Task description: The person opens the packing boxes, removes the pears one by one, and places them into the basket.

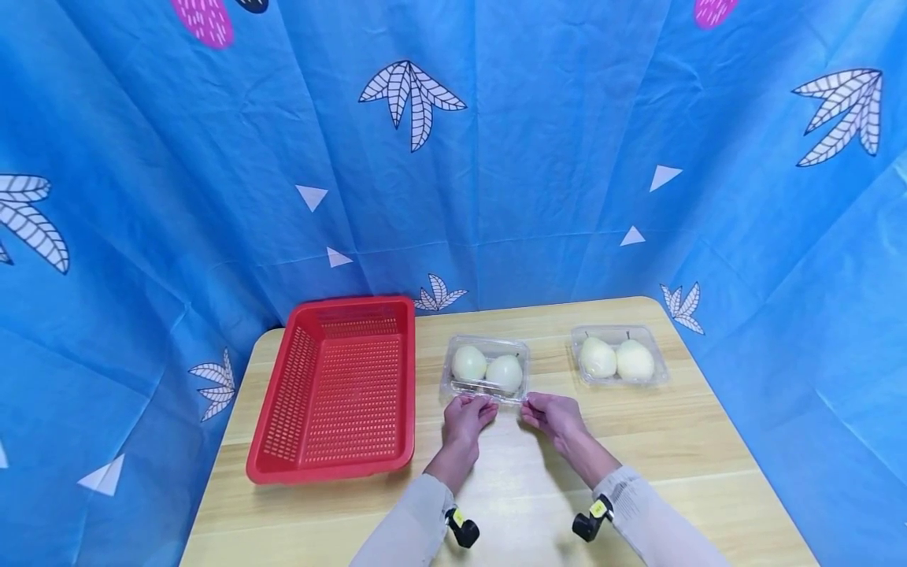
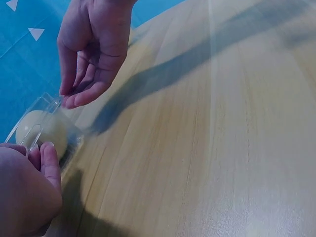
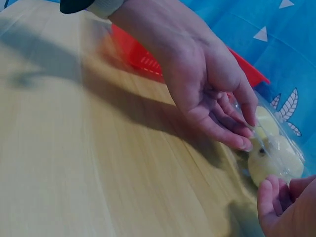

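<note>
A clear plastic clamshell box [image 1: 523,351] holding two pale yellow pears, one on the left [image 1: 469,363] and one on the right [image 1: 504,373], sits on the table in the head view. My left hand [image 1: 464,419] pinches the left end of its near edge between thumb and fingers. At the right end of that same edge, my right hand [image 1: 556,416] pinches the plastic. In the left wrist view, the lid's edge stands slightly raised over a pear [image 2: 42,129]. Both hands appear in the right wrist view, beside the pears [image 3: 284,153].
Left of the hands stands a red perforated plastic basket [image 1: 354,402] with nothing in it. A second clear box [image 1: 660,373] with two pears [image 1: 634,361] lies to the right on the wooden table [image 1: 680,472]. Behind hangs a blue patterned curtain [image 1: 538,157].
</note>
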`<state>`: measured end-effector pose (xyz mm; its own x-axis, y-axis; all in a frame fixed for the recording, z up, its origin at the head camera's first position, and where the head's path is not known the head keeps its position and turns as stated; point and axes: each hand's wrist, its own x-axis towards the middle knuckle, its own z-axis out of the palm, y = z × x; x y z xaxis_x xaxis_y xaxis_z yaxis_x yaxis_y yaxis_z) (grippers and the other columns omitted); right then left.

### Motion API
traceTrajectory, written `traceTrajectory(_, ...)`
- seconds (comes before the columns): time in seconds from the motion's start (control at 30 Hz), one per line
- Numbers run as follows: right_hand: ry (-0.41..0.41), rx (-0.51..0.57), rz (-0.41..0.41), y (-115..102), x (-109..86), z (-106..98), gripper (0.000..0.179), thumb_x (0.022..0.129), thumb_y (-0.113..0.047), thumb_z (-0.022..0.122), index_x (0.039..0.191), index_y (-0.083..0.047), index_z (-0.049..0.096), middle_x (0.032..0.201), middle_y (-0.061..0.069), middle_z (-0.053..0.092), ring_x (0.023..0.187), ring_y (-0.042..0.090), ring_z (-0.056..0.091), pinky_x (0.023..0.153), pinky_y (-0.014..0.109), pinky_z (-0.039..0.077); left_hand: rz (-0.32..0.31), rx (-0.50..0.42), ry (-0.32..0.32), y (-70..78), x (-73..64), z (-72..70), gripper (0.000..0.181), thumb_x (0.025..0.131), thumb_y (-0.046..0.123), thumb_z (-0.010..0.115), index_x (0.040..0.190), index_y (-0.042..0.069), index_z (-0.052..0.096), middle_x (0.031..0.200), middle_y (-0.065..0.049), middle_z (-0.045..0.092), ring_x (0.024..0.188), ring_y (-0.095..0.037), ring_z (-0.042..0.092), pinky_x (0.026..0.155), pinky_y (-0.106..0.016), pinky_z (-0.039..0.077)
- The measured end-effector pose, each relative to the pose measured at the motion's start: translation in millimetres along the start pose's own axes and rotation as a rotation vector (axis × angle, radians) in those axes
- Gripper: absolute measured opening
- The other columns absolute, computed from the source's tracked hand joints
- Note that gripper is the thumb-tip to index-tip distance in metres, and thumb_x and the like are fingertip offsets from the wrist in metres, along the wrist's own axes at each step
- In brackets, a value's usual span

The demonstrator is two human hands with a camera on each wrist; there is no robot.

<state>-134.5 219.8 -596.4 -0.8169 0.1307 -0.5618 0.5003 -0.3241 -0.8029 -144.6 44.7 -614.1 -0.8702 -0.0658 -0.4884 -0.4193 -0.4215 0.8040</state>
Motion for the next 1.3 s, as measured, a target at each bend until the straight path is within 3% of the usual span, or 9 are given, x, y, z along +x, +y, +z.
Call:
traceTrajectory(0.2,0.012,0.011,-0.012,-3.3,3.5,1.0,0.034,0.100,-0.001,0.061,0.132,0.012,0.059,0.089,0.012,0.076,0.076,0.015,0.072,0.078,0.027,0.065,0.000,0.008,0.004,2.0,1.3,-2.0,0.013,0.091,0.001,0.069,0.099,-0.001,0.059,0.088,-0.012,0.075,0.083,-0.020,0.076,0.090,-0.039,0.065)
traceTrajectory(0.47,0.048,-0.006,-0.022,-7.9,6.8,-0.2,0.036,0.099,0.000,0.061,0.134,0.009,0.057,0.089,0.007,0.076,0.076,0.011,0.072,0.076,0.022,0.063,0.015,0.005,-0.004,0.9,2.3,-3.5,0.012,0.091,0.000,0.069,0.096,0.000,0.058,0.086,-0.012,0.074,0.080,-0.018,0.075,0.082,-0.034,0.066)
traceTrajectory(0.73,0.027,-0.069,-0.058,-18.8,11.2,-1.9,0.039,0.098,0.002,0.061,0.135,0.013,0.056,0.089,0.006,0.076,0.077,0.010,0.070,0.078,0.022,0.063,0.014,0.002,-0.005,1.4,2.7,-3.6,0.013,0.091,-0.001,0.068,0.097,0.001,0.057,0.084,-0.011,0.074,0.079,-0.018,0.075,0.084,-0.036,0.066)
traceTrajectory(1.3,0.014,-0.096,-0.019,-37.4,18.8,-3.6,0.041,0.099,-0.003,0.063,0.138,0.010,0.056,0.095,0.008,0.077,0.083,0.011,0.071,0.080,0.021,0.062,0.016,0.019,-0.015,3.3,1.5,-3.6,0.015,0.091,-0.002,0.066,0.097,0.002,0.053,0.083,-0.011,0.071,0.078,-0.019,0.074,0.085,-0.040,0.066)
